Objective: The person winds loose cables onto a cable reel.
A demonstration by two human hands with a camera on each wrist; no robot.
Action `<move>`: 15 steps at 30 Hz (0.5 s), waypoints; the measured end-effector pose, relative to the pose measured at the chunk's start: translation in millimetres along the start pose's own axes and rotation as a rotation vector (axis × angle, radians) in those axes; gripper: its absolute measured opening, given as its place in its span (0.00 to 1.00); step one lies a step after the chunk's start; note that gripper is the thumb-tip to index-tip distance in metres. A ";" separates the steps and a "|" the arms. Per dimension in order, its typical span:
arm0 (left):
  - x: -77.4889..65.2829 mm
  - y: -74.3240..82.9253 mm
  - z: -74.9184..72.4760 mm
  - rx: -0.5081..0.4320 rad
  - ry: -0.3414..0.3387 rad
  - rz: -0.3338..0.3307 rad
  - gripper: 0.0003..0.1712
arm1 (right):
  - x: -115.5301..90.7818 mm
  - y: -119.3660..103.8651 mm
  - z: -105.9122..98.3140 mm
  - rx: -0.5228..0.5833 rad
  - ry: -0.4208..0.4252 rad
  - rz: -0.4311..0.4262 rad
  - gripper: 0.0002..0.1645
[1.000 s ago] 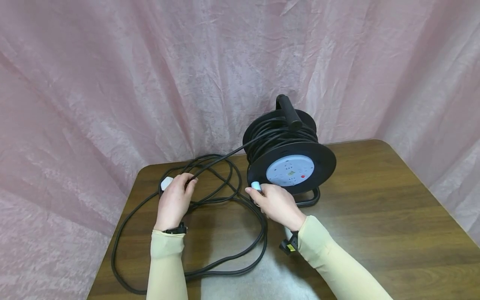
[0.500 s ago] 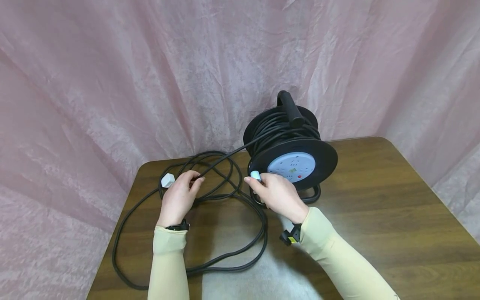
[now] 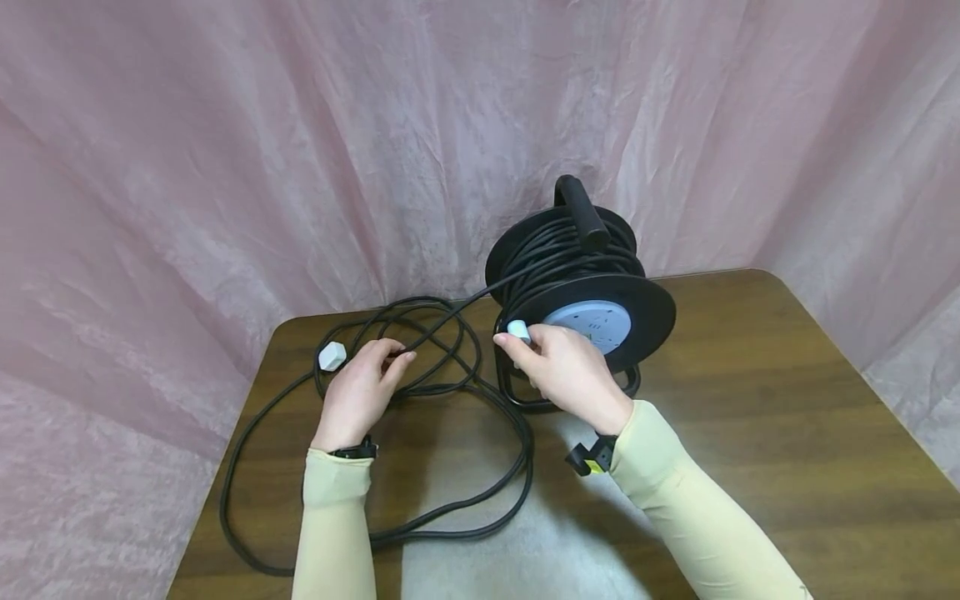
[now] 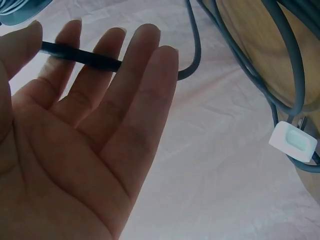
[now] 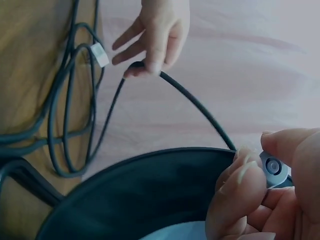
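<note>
A black cable reel (image 3: pixel 648 312) stands toward the back of the table, with a pale socket panel on its front disc. My right hand (image 3: pixel 577 371) holds the light-blue crank knob (image 3: pixel 518 331) at the disc's left edge, thumb and curled fingers around it; the right wrist view shows the same knob (image 5: pixel 274 167) close up. To the left, my left hand (image 3: pixel 362 392) lightly pinches the black cable (image 3: pixel 468 303) that runs up to the drum. In the left wrist view the cable (image 4: pixel 195 52) passes across the fingers, partly hidden by them.
Loose cable loops (image 3: pixel 525 454) spread over the left and middle of the wooden table (image 3: pixel 757 400). A white plug (image 3: pixel 332 357) lies just left of my left hand. A black carrying handle (image 3: pixel 583 217) tops the reel. Pink curtains (image 3: pixel 420 150) hang behind.
The crank knob and my right hand have moved upward, and the disc has turned, its red button now hidden. My left hand has shifted slightly right along with the cable, uncovering the plug.
</note>
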State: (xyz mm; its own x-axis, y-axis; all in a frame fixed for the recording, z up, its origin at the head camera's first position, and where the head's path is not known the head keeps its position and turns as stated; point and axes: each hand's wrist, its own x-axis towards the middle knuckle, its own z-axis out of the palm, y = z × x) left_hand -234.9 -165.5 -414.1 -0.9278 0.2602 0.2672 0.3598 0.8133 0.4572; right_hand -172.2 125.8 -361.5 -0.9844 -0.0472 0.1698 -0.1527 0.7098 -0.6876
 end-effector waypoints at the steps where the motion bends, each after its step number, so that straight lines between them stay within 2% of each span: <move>1: 0.2 0.1 -0.6 -0.001 0.005 0.002 0.20 | 0.2 -0.9 -2.1 -0.007 0.012 -0.008 0.37; 5: -0.7 1.3 -1.5 0.002 0.016 0.009 0.18 | -0.4 -3.0 -10.1 -0.040 0.056 -0.034 0.38; 10: -0.9 3.3 0.5 0.008 0.015 0.021 0.19 | -1.6 -2.1 -20.1 -0.025 0.079 -0.037 0.38; 15: 1.2 2.7 2.5 0.014 0.024 0.009 0.17 | -0.2 -0.2 -30.4 -0.060 0.118 -0.046 0.38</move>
State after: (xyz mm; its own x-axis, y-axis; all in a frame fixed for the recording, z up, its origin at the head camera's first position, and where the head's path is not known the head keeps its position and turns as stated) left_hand -235.3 -161.7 -414.7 -0.9220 0.2548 0.2914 0.3662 0.8183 0.4430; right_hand -169.3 147.0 -339.9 -0.9587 -0.0009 0.2844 -0.1889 0.7495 -0.6345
